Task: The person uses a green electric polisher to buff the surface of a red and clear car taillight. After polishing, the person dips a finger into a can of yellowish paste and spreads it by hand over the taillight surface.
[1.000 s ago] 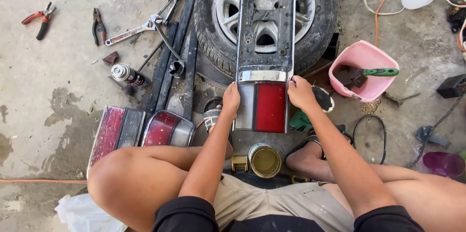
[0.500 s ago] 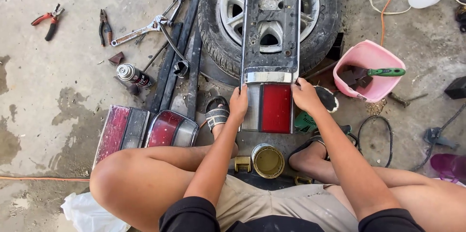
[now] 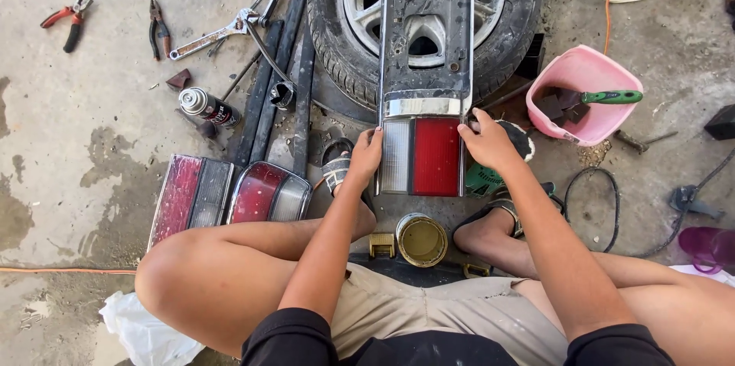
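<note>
Fingers of left hand (image 3: 366,153) and right hand (image 3: 488,144) clasp both edges of the red-and-clear tail lamp (image 3: 423,156); black-labelled spray can (image 3: 207,107) lies left

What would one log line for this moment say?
left hand: grips tail light left edge | right hand: grips right edge | panel rests on wheel

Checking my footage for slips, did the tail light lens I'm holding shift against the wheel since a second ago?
No. The tail light lens keeps its place below the wheel, left hand and right hand on its sides; only the camera shifted.
</note>
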